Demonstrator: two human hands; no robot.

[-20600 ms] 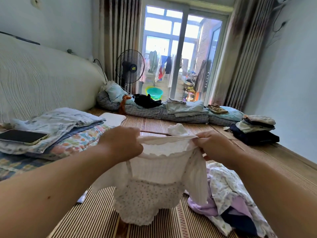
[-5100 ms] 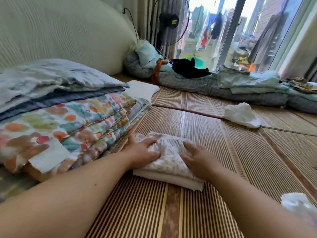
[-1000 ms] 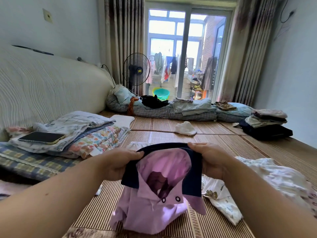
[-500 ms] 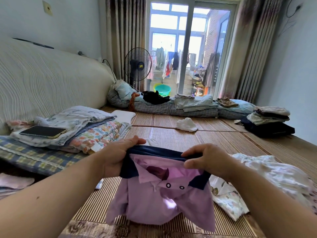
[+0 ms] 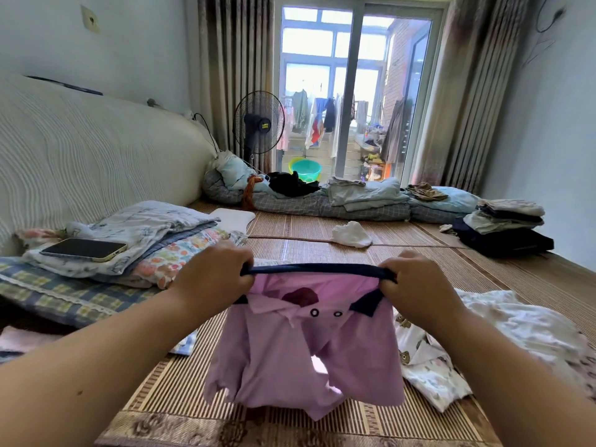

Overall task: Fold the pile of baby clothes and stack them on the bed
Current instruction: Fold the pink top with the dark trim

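Pinching the navy collar (image 5: pixel 317 269) of the purple baby shirt (image 5: pixel 303 356) at both ends, with the left grip (image 5: pixel 214 275) curled tight round the left end and the right grip (image 5: pixel 416 285) curled round the right. Stretching that collar taut and level between them. Holding the shirt up in the air, hem hanging low over the bed's striped straw mat (image 5: pixel 403 250). Showing two dark-ringed snaps (image 5: pixel 314 313) under the collar. Passing, just right of the shirt, a loose pile of white printed baby clothes (image 5: pixel 516 327) on the mat. Passing, to the left, folded bedding (image 5: pixel 151 227) with a phone (image 5: pixel 84 250) on top. Reaching, further off, a small white garment (image 5: pixel 351 235), a stack of folded clothes (image 5: pixel 506 217) by the right wall, and a fan (image 5: pixel 259 122) near the glass door.
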